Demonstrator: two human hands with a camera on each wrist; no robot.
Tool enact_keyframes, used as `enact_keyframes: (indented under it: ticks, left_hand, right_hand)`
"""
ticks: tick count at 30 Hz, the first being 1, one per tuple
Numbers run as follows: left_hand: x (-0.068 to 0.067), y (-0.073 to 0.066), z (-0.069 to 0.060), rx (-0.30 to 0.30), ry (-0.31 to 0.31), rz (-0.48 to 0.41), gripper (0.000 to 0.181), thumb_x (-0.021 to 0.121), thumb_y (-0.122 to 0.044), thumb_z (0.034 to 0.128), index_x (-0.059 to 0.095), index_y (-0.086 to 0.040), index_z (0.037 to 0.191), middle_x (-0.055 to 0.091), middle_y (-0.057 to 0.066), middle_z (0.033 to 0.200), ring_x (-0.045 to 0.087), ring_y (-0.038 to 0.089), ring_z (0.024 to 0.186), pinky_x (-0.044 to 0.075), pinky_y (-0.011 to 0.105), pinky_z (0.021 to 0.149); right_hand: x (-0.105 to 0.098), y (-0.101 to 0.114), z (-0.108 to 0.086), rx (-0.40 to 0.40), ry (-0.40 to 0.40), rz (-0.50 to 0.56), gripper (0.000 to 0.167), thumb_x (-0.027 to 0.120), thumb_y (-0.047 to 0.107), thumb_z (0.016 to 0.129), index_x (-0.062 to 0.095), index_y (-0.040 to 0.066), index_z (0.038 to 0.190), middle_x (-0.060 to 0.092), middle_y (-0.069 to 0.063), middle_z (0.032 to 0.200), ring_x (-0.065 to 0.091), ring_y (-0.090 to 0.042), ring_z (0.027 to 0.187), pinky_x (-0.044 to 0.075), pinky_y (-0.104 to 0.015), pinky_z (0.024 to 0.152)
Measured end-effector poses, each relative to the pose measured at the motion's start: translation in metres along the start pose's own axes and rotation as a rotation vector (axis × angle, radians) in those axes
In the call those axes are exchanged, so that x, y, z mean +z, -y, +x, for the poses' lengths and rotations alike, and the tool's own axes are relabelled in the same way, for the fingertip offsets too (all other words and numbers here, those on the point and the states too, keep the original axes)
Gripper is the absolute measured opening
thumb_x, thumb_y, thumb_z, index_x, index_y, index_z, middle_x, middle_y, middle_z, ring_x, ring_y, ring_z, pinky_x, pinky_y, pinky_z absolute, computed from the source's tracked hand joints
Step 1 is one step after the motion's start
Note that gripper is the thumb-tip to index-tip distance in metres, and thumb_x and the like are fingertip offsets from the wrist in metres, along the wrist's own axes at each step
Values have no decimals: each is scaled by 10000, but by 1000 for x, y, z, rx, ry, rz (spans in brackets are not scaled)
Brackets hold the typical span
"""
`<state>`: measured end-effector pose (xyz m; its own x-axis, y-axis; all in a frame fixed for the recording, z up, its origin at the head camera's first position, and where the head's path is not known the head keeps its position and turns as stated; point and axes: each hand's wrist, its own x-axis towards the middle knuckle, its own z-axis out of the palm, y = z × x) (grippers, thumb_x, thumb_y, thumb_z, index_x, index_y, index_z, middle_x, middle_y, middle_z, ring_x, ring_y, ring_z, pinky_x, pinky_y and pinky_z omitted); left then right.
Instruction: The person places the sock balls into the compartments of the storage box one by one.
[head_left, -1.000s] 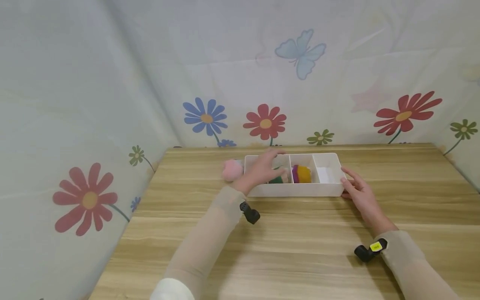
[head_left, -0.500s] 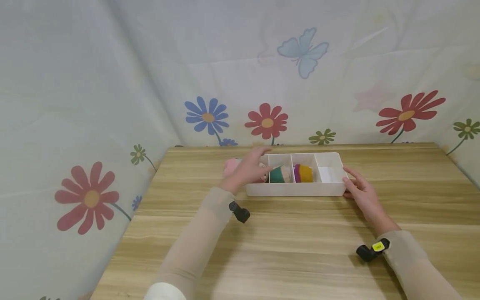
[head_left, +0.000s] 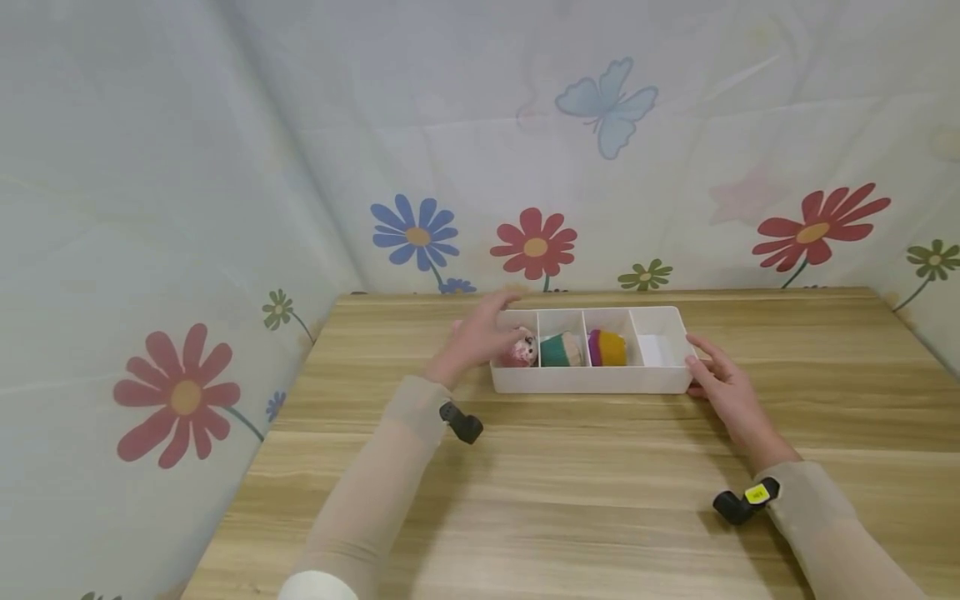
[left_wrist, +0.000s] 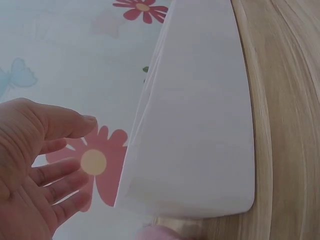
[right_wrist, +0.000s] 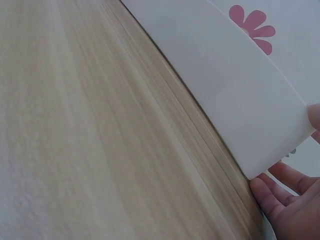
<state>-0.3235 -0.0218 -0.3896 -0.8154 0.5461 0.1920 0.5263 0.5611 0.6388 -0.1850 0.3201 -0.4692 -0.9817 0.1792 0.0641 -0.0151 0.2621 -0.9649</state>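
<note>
A long white divided box (head_left: 592,381) stands near the table's back edge. Its left compartment holds a red-and-white speckled round thing (head_left: 523,348) with dark spots. Beside that lie a teal-and-beige piece (head_left: 558,350), then a purple-and-mustard piece (head_left: 607,347), each in its own compartment. The rightmost compartment shows only its white floor. Over the box's left end hovers my left hand (head_left: 472,337), fingers spread and holding nothing. My right hand (head_left: 723,392) grips the box's right end, thumb at the rim and fingers against the outside.
A pink soft-looking thing (left_wrist: 157,233) sits on the table just past the box's left end, mostly hidden by my left hand in the head view. Flower-printed cloth (head_left: 450,125) hangs behind and left of the wooden table (head_left: 585,492).
My left hand has drawn back leftward from over the box, uncovering the speckled round thing and the teal piece. The pink thing is now mostly covered. My right hand keeps its place.
</note>
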Motion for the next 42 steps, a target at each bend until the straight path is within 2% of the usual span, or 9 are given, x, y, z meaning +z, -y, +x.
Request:
enact_keyframes:
  ticks: [4,10,16,21,28,33,38,42]
  left_hand:
    - [-5,7,-2,14,-3,3,577,668,-205,852,430,-179,1377,420,58,1385,418,227,1229,374,397,993]
    - [-13,18,-3,-10,-16,15,594,679,-295,845,437,-156,1370,443,47,1358,420,233,1221,372,396,991]
    - [-19,35,-2,13,-33,-46,605,735,-207,798,483,-139,1344,464,116,1339,439,291,1191,379,424,972]
    - [-23,49,-5,-12,-18,-88,606,724,-127,797,465,-68,1341,447,144,1353,413,317,1234,358,434,997]
    - [-25,68,-7,-9,3,-76,611,719,-143,811,439,-12,1339,441,195,1347,418,332,1226,333,434,1020]
    - [-27,74,-8,-24,27,-93,636,732,-85,785,434,-7,1341,438,183,1351,421,337,1223,347,416,1011]
    - [-30,77,-9,-33,34,-43,637,747,-95,771,449,13,1324,448,193,1343,412,314,1231,332,417,1022]
    - [-30,80,-7,-17,35,7,671,784,-123,726,470,39,1298,468,215,1317,407,340,1232,315,430,1032]
  right_hand:
    - [-1,0,1,13,-5,8,579,463,402,951,297,193,1465,489,-80,1123,557,-27,877,500,-185,736]
    - [-2,0,1,13,-9,12,581,462,401,952,296,184,1465,468,-155,1168,557,-35,876,499,-184,738]
    - [-2,0,0,6,-18,-9,588,463,404,951,298,164,1462,474,-186,1168,562,-26,860,505,-193,729]
    - [-2,1,0,-1,-26,-16,576,462,398,954,312,161,1457,482,-174,1154,562,-23,858,507,-196,728]
    - [0,1,0,-3,-23,-8,576,457,399,955,309,160,1457,456,-257,1212,555,-38,875,504,-195,735]
    - [1,1,1,-14,-16,-2,571,456,387,959,309,148,1456,459,-261,1205,555,-36,882,505,-196,736]
    - [1,2,2,-4,-13,-12,572,457,391,958,311,147,1454,462,-263,1210,548,-30,876,504,-195,734]
    - [1,2,2,4,-18,-16,570,456,386,960,306,150,1456,461,-276,1221,543,-17,870,504,-200,734]
